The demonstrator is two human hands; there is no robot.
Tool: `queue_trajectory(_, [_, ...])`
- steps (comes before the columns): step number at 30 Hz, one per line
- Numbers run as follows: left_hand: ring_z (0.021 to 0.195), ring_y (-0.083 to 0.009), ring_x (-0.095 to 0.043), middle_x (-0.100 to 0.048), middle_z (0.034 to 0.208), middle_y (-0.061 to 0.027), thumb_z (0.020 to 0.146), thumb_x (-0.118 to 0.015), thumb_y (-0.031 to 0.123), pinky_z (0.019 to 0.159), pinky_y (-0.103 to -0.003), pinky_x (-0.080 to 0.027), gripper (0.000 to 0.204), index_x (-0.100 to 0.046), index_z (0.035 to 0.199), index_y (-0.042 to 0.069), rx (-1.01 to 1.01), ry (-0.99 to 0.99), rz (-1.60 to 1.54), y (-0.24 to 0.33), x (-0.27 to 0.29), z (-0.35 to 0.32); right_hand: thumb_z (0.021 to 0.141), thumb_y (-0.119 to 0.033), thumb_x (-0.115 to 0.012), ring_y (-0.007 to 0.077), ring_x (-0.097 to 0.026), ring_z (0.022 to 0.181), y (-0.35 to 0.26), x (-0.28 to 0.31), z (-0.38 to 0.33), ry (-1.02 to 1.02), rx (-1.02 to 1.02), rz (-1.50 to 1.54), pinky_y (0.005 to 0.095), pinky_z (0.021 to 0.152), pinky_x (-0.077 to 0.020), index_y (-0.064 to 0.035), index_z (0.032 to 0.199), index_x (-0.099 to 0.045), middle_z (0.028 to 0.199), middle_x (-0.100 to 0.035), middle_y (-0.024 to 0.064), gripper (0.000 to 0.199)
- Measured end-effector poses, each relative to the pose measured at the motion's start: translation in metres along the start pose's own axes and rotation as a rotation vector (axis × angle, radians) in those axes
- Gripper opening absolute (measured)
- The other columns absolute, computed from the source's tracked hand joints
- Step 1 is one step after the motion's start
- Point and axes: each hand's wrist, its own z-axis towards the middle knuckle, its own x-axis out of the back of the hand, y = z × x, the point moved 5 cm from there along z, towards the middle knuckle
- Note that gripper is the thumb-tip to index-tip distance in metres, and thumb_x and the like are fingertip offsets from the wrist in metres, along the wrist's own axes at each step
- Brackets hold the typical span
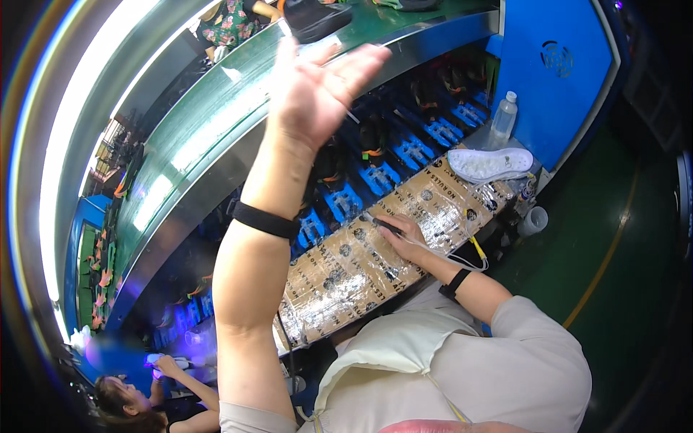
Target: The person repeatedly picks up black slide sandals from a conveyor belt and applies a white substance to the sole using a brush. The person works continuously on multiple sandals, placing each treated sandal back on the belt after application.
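My left hand (pixel 310 90) is raised high over the edge of the green conveyor belt (pixel 238 90), palm showing and fingers apart, holding nothing. A black shoe (pixel 314 22) sits on the belt just beyond its fingertips. Lower down, my right hand (pixel 406 237) rests over the film-wrapped cardboard bench top (pixel 339 278), wrapped around a small dark handheld tool (pixel 388 226) with a pale tip. A white cord runs beside that wrist. To the right on the bench lies a white shoe sole (pixel 491 164).
Blue shoe racks (pixel 379 180) line the space under the belt. A clear bottle (pixel 505 114) stands by the blue machine panel (pixel 556 72), and a plastic cup (pixel 533 220) at the bench's right end. Co-workers are at lower left (pixel 173 404) and top (pixel 231 29).
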Motion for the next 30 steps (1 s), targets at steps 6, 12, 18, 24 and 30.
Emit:
queue_trajectory(6, [0.113, -0.0271, -0.075, -0.076, 0.127, -0.0162, 0.116, -0.047, 0.04, 0.098, -0.039, -0.059, 0.052, -0.065, 0.141, -0.002, -0.133, -0.11, 0.987, 0.012, 0.028, -0.054, 0.095, -0.015, -0.077, 0.0354, -0.072, 0.095, 0.004, -0.005, -0.001, -0.036, -0.029, 0.076, 0.0419, 0.087, -0.0553, -0.0026, 0.122, -0.076, 0.103, -0.077, 0.0171, 0.03])
queue_trajectory(12, [0.111, -0.023, -0.075, -0.078, 0.12, -0.0174, 0.106, -0.066, 0.026, 0.098, -0.035, -0.056, 0.037, -0.073, 0.132, 0.001, -0.45, 0.434, 1.772, 0.15, 0.136, -0.143, 0.097, -0.012, -0.074, 0.0342, -0.071, 0.101, 0.009, -0.009, -0.002, -0.058, -0.06, 0.095, 0.0414, 0.092, -0.0541, -0.0003, 0.123, -0.076, 0.111, -0.076, 0.0195, 0.028])
queue_trajectory(18, [0.134, -0.0408, -0.062, -0.065, 0.14, -0.0289, 0.096, -0.069, 0.045, 0.111, -0.052, -0.05, 0.06, -0.067, 0.14, 0.004, -0.092, 1.24, 2.402, 0.314, 0.33, -0.281, 0.1, -0.009, -0.07, 0.0324, -0.073, 0.105, 0.004, -0.014, -0.001, -0.129, -0.063, 0.058, 0.0389, 0.094, -0.0548, 0.0035, 0.127, -0.073, 0.115, -0.075, 0.0205, 0.029])
queue_trajectory(24, [0.146, -0.056, -0.044, -0.051, 0.152, -0.0354, 0.093, -0.061, 0.039, 0.117, -0.069, -0.039, 0.068, -0.053, 0.152, 0.006, 0.522, 1.887, 2.143, 0.43, 0.42, -0.416, 0.101, -0.009, -0.069, 0.0306, -0.073, 0.11, 0.005, -0.016, 0.002, -0.142, -0.137, 0.048, 0.0391, 0.098, -0.0544, 0.0041, 0.129, -0.072, 0.12, -0.076, 0.0204, 0.031])
queue_trajectory(30, [0.127, -0.0516, -0.06, -0.056, 0.141, -0.0301, 0.103, -0.054, 0.036, 0.096, -0.066, -0.054, 0.047, -0.06, 0.142, 0.01, 0.886, 1.882, 2.68, 0.496, 0.477, -0.488, 0.1, -0.014, -0.072, 0.0328, -0.073, 0.108, -0.012, -0.01, 0.006, -0.176, -0.163, -0.05, 0.0387, 0.096, -0.0554, 0.0022, 0.126, -0.073, 0.118, -0.076, 0.0202, 0.031])
